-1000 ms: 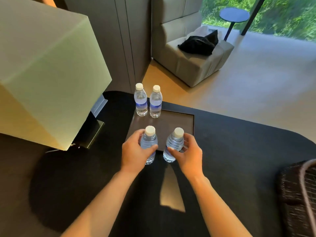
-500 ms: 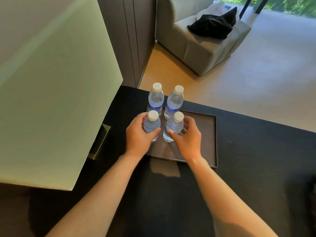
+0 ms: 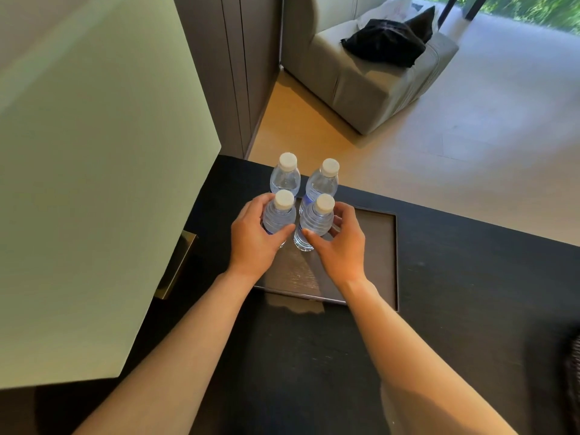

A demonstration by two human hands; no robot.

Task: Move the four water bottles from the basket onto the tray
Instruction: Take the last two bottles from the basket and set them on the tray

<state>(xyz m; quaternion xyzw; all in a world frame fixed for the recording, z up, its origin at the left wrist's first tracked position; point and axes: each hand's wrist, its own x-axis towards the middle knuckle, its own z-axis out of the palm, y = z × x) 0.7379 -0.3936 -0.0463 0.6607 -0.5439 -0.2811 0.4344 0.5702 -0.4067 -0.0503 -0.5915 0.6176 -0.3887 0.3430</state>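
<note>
Four clear water bottles with white caps stand upright in a tight square on the left part of the dark brown tray (image 3: 373, 255). My left hand (image 3: 254, 243) is wrapped around the near left bottle (image 3: 279, 215). My right hand (image 3: 339, 246) curls around the near right bottle (image 3: 317, 219), fingers and thumb on its sides. Right behind them stand the far left bottle (image 3: 285, 178) and the far right bottle (image 3: 323, 182). A sliver of the dark woven basket (image 3: 572, 372) shows at the right edge.
A large pale lampshade (image 3: 94, 171) fills the left side, its brass base (image 3: 179, 265) just left of the tray. The black table (image 3: 470, 293) ends just behind the bottles. Beyond are a grey cabinet (image 3: 235, 58) and a sofa (image 3: 376, 73) with a black cushion.
Both hands have carried the two near bottles forward onto the tray and set them against the far pair. The view has shifted forward and left, so the basket has almost left the frame.
</note>
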